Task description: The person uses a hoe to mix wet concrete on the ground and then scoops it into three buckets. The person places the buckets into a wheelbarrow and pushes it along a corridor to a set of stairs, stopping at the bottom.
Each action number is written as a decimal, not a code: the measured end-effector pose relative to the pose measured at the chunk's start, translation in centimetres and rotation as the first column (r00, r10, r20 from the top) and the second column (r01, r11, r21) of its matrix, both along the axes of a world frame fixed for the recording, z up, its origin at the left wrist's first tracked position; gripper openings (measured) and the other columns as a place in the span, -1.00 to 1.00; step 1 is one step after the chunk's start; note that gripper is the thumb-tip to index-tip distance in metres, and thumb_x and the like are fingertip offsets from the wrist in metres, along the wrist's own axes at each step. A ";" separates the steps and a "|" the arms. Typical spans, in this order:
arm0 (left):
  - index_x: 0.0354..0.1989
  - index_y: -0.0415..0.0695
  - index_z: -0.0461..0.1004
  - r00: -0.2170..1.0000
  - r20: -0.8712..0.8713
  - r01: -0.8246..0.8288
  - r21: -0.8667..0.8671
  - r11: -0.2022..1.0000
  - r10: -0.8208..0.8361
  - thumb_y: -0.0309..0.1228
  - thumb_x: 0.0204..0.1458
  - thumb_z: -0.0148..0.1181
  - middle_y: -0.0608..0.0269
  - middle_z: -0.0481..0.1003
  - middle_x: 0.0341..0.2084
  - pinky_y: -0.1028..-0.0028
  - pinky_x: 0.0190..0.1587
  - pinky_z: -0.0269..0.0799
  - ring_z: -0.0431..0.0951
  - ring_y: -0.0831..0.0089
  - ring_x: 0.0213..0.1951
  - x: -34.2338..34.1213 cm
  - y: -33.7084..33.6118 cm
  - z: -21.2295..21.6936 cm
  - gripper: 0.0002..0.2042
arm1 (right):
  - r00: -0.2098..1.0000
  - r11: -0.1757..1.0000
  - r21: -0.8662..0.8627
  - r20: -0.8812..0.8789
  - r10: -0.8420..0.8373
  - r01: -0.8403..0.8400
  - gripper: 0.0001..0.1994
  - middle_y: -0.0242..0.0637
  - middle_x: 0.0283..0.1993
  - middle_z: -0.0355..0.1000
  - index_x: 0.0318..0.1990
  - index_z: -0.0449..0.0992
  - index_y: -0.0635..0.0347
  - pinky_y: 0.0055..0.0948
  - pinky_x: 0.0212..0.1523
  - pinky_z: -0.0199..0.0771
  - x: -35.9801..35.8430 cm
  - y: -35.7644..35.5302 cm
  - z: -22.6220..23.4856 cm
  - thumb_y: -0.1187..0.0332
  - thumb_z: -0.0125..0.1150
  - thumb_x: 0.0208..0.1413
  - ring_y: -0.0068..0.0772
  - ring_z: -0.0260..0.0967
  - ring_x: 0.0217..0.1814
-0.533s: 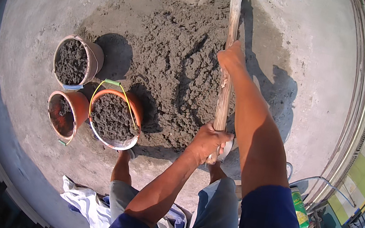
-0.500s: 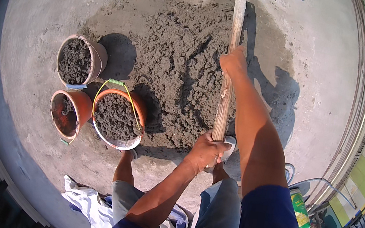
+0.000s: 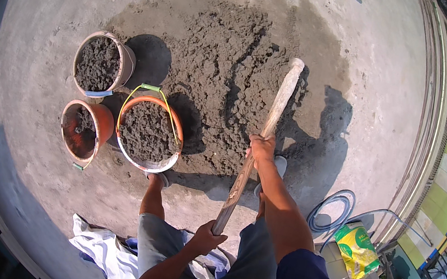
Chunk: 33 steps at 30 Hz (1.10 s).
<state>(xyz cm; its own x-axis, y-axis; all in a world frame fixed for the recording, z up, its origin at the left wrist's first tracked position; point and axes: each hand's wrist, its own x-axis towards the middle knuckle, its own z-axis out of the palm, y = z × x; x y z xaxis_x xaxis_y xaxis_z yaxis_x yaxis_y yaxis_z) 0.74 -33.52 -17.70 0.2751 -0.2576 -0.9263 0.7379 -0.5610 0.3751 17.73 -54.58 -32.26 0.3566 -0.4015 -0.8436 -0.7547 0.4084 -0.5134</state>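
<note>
The long pale wooden tool handle [image 3: 261, 139] runs from about 1 o'clock down to 7 o'clock across the middle of the view, its far end over the wide heap of wet grey mortar [image 3: 215, 80] spread on the concrete floor [image 3: 51, 7]; the blade is not visible. Half a second earlier the handle stood nearly upright in the picture, reaching to the top edge; it has since tilted and drawn back toward the person. The right hand [image 3: 262, 147] is clamped around mid-handle; it sat further up the heap before. The left hand [image 3: 207, 237] is closed on the near end, lower than before. At 9 o'clock of the handle stand three round buckets holding mortar: a large orange one with a green-yellow bail [image 3: 148, 133], a smaller orange one [image 3: 81, 131], a grey one [image 3: 101, 63]. A coiled hose [image 3: 332, 206] and a yellow-green sack [image 3: 358, 251] lie at 4 o'clock.
</note>
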 end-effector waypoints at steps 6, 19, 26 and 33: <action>-0.15 -0.20 0.39 0.936 0.199 0.248 0.214 0.945 -0.291 -0.25 -0.14 0.25 -0.07 0.52 -0.52 0.16 -0.34 0.46 0.56 -0.02 -0.43 -8.7 3.8 -3.2 -0.60 | 0.971 0.951 0.198 -0.023 -0.237 0.237 -0.74 -0.28 -0.56 0.27 -0.26 0.22 0.13 -0.36 -0.74 0.33 -7.2 1.8 3.3 0.56 0.18 -0.06 -0.42 0.24 -0.73; -0.24 -0.28 0.40 0.979 -0.192 0.067 0.011 0.998 -0.063 -0.18 -0.18 0.29 -0.08 0.52 -0.52 0.19 -0.31 0.47 0.59 0.04 -0.36 -12.4 -0.7 2.0 -0.56 | 0.997 0.994 0.090 -0.051 -0.059 0.063 -0.76 -0.30 -0.59 0.30 -0.30 0.25 0.15 -0.35 -0.80 0.31 -13.6 0.6 1.0 0.53 0.21 -0.06 -0.40 0.25 -0.77; -0.29 -0.29 0.41 0.960 -0.135 0.251 0.024 0.968 -0.246 -0.17 -0.19 0.29 -0.06 0.52 -0.50 0.22 -0.32 0.46 0.57 0.07 -0.38 -17.2 0.7 -0.1 -0.57 | 0.988 0.995 0.094 -0.153 -0.028 0.043 -0.69 -0.29 -0.57 0.32 -0.23 0.24 0.16 -0.38 -0.78 0.33 -16.5 2.2 0.2 0.53 0.25 -0.10 -0.44 0.28 -0.73; -0.11 -0.31 0.42 0.986 0.094 0.137 0.042 0.990 -0.140 -0.23 -0.16 0.31 -0.10 0.54 -0.39 0.22 -0.21 0.47 0.58 0.04 -0.28 -2.8 -7.4 -5.6 -0.52 | 0.988 0.994 0.042 0.106 -0.107 0.103 -0.66 -0.33 -0.48 0.32 -0.14 0.24 0.16 -0.47 -0.69 0.39 0.0 -6.6 2.7 0.47 0.25 -0.05 -0.50 0.28 -0.67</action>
<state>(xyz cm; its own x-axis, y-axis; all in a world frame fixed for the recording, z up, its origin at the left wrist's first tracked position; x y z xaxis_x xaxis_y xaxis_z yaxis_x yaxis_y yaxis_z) -2.09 -40.96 -23.32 0.3276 -0.2674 -0.9062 0.6135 -0.6692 0.4193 17.75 -61.16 -29.60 0.4040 -0.4115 -0.8170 -0.6472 0.5026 -0.5732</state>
